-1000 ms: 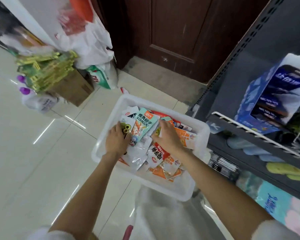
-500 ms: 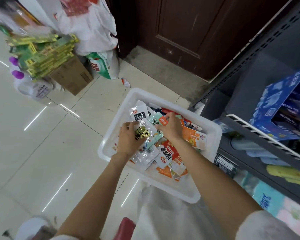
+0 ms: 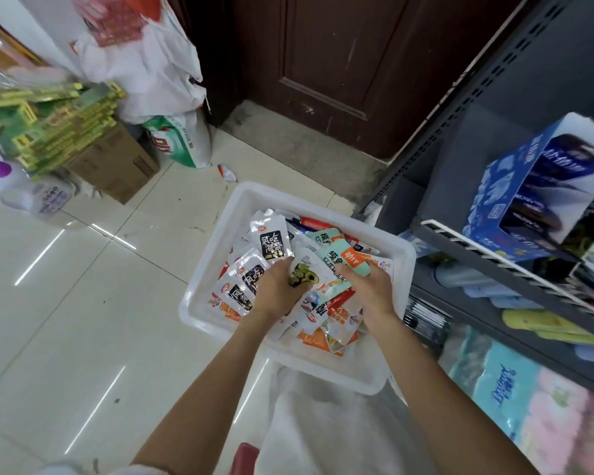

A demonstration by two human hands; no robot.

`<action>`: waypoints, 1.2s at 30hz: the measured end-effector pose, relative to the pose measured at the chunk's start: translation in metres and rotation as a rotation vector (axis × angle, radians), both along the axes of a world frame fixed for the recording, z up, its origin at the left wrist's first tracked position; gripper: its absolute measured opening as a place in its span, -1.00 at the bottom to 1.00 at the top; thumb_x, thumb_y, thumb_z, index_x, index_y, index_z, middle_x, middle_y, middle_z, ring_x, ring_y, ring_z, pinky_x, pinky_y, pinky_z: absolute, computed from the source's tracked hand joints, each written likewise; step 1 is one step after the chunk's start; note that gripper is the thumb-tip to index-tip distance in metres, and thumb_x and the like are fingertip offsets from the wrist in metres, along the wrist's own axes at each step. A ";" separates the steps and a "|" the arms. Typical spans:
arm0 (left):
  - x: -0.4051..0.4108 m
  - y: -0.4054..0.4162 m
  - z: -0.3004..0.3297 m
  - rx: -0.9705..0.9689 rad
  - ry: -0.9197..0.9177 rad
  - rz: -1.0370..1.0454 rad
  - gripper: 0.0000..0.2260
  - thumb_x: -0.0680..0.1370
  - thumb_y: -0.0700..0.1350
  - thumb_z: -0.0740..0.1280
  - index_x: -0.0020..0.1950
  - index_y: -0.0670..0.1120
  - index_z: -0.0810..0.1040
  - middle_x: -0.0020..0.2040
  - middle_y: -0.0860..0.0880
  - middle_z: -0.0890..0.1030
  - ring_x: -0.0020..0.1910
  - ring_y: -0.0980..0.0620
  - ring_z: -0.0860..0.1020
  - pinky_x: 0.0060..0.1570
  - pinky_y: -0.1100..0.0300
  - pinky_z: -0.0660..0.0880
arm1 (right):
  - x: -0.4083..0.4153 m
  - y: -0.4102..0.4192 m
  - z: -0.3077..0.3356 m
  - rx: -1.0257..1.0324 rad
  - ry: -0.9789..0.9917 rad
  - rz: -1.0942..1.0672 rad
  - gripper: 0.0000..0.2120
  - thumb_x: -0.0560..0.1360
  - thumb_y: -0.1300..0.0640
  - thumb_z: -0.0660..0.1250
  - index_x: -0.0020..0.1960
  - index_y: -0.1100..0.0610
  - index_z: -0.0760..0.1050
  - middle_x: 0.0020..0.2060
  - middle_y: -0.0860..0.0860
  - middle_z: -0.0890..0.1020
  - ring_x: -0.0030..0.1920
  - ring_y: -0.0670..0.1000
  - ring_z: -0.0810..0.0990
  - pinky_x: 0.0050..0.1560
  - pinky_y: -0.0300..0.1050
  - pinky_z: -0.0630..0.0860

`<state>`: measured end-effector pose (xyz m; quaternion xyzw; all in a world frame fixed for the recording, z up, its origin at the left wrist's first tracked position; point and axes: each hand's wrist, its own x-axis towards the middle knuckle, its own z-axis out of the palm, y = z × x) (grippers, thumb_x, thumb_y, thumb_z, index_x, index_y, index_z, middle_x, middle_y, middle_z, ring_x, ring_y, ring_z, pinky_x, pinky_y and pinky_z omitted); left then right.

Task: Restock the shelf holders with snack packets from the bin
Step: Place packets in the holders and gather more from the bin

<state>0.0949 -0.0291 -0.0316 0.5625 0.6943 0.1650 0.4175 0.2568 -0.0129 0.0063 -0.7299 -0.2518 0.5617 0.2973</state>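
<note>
A white plastic bin (image 3: pixel 220 234) sits on the floor, filled with several mixed snack packets. My left hand (image 3: pixel 275 289) is in the bin and grips white packets with black labels (image 3: pixel 271 243), with a clear packet of green slices (image 3: pixel 302 275) against its fingers. My right hand (image 3: pixel 371 289) reaches into the pile and pinches a teal packet with an orange corner (image 3: pixel 348 260). Orange and red packets (image 3: pixel 326 337) lie under both wrists. The grey shelf unit (image 3: pixel 494 269) stands to the right, with a white wire holder rail (image 3: pixel 487 252) along its edge.
A blue carton (image 3: pixel 514 197) stands on the shelf behind the rail; tissue packs (image 3: pixel 514 395) fill the lower shelf. On the left floor are a cardboard box (image 3: pixel 117 166) topped with green-yellow packs, purple-capped bottles (image 3: pixel 31 197) and white bags (image 3: pixel 144 63). A brown door (image 3: pixel 357 63) is behind.
The left hand has gathered more black-label packets and lifted them. The right hand has moved onto the teal packet and taken hold of it. The view has shifted slightly.
</note>
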 end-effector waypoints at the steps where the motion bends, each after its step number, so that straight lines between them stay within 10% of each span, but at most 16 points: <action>1: -0.001 0.001 0.004 -0.030 -0.122 0.062 -0.77 0.49 -0.07 0.43 0.09 -0.10 0.54 0.03 -0.09 0.65 -0.03 -0.06 0.60 -0.03 0.06 0.54 | 0.003 -0.001 0.004 -0.019 0.115 -0.081 -0.72 0.40 0.16 0.49 0.09 0.13 0.56 -0.07 0.07 0.70 -0.14 0.04 0.70 -0.10 -0.02 0.62; 4: 0.000 0.000 0.028 -0.160 -0.512 0.283 -0.92 0.49 -0.11 0.42 -0.04 -0.02 0.58 -0.06 -0.08 0.69 -0.10 -0.08 0.66 -0.01 -0.05 0.59 | 0.013 -0.002 0.018 0.044 0.324 -0.121 -0.73 0.43 0.21 0.44 0.11 0.11 0.51 -0.03 0.05 0.69 -0.08 -0.01 0.69 -0.12 -0.17 0.56; 9: 0.015 -0.005 0.062 -0.264 -0.803 0.425 -0.88 0.51 -0.15 0.39 0.04 -0.07 0.55 -0.10 -0.10 0.70 -0.12 -0.10 0.68 -0.14 0.03 0.62 | 0.042 -0.001 0.045 0.224 0.056 0.110 -0.71 0.46 0.29 0.41 0.09 0.05 0.42 -0.07 0.03 0.68 -0.12 -0.03 0.68 -0.25 -0.19 0.58; 18: 0.070 0.004 0.102 -0.212 -0.829 0.551 -0.94 0.56 -0.13 0.31 0.02 -0.06 0.54 -0.16 -0.07 0.69 -0.21 0.00 0.67 -0.19 0.08 0.57 | 0.148 -0.051 0.085 0.342 -0.228 -0.030 -0.63 0.44 0.33 0.41 -0.04 -0.09 0.38 -0.15 -0.01 0.64 -0.21 -0.06 0.62 -0.34 -0.22 0.54; 29: 0.268 0.020 0.186 0.178 -0.643 -0.036 -0.92 0.51 -0.11 0.40 -0.13 0.08 0.58 -0.23 0.14 0.68 -0.18 0.15 0.65 -0.15 0.21 0.58 | 0.324 -0.154 0.135 0.527 -0.241 -0.579 -0.85 0.50 0.32 0.33 0.03 0.17 0.45 -0.21 0.05 0.63 -0.35 -0.14 0.58 -0.47 -0.30 0.50; 36: 0.406 0.001 0.209 0.180 -0.714 -0.111 -0.90 0.57 -0.09 0.32 0.02 0.10 0.56 -0.05 0.10 0.68 -0.03 0.13 0.64 -0.09 0.24 0.56 | 0.447 -0.187 0.156 0.773 -0.215 -0.944 -0.84 0.51 0.32 0.33 -0.07 0.09 0.44 -0.23 -0.07 0.65 -0.16 0.05 0.63 -0.22 -0.22 0.59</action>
